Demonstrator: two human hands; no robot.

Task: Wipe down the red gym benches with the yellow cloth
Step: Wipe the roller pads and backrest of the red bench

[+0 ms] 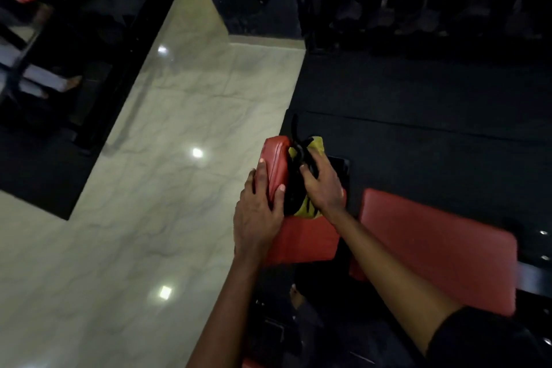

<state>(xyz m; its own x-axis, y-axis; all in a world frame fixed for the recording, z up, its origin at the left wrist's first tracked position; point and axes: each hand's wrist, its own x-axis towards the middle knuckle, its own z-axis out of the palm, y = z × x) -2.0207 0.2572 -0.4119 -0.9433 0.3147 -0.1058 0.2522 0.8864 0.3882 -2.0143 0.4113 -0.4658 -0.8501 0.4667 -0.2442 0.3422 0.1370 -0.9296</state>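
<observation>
Nearest, the red seat pad point(433, 248) lies unwiped, apparently. Beyond it, the left hand point(260, 212) clamps the narrow red pad point(276, 164) while the right hand point(324, 185) presses the yellow cloth point(307, 206) around a black bracket point(295, 164); next, probably wipe outward. No containers show.

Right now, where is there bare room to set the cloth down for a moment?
The wide red pad right of the right hand is bare. The narrow red pad is crowded: left hand grips it, yellow cloth and a black frame part sit against it. The marble floor left is open.
</observation>
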